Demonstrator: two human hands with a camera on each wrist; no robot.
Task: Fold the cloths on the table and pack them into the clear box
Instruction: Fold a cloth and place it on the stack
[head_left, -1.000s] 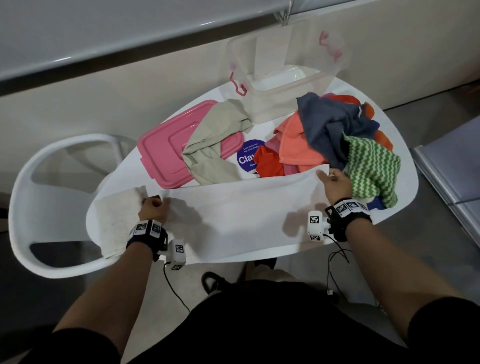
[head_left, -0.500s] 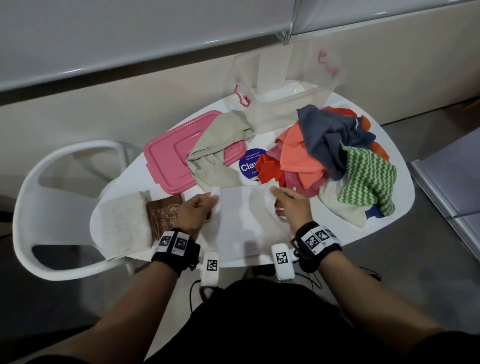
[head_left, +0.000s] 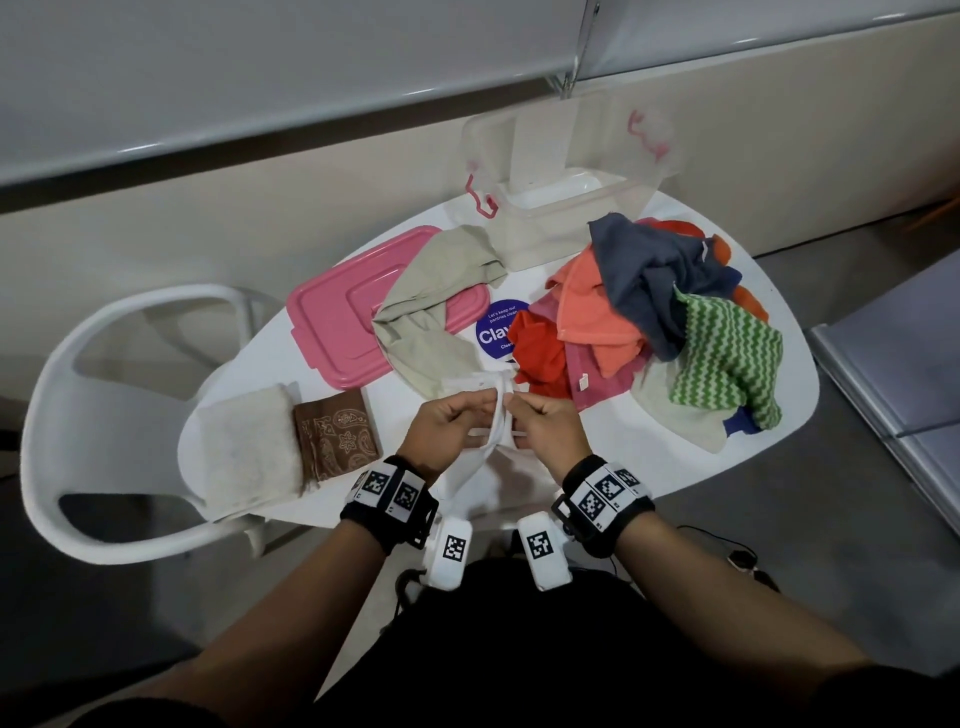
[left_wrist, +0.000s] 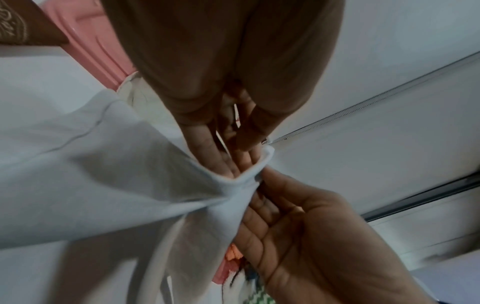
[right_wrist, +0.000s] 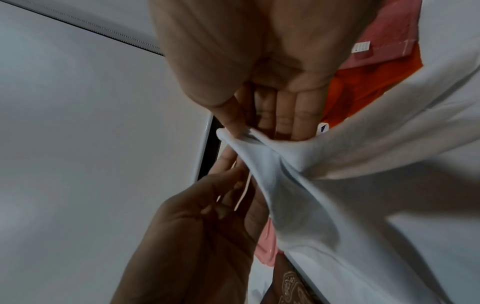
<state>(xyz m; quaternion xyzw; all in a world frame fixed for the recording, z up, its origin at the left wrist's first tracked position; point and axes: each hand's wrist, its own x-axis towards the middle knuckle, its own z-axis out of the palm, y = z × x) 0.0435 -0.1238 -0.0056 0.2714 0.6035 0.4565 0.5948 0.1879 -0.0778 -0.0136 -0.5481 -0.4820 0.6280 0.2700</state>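
Both hands meet over the surface (head_left: 675, 457) near edge: left hand (head_left: 447, 426) and right hand (head_left: 545, 431) each pinching the white cloth (head_left: 483, 467), ends together, rest hanging. Clear box (head_left: 566, 208) at far edge.

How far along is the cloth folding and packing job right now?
Early. Done: a cream cloth and a brown patterned cloth lie folded at the table's left. In hand: both hands, left and right, bring the ends of a white cloth together. Left: the beige cloth, the colourful pile, and all packing; nothing shows inside the clear box.
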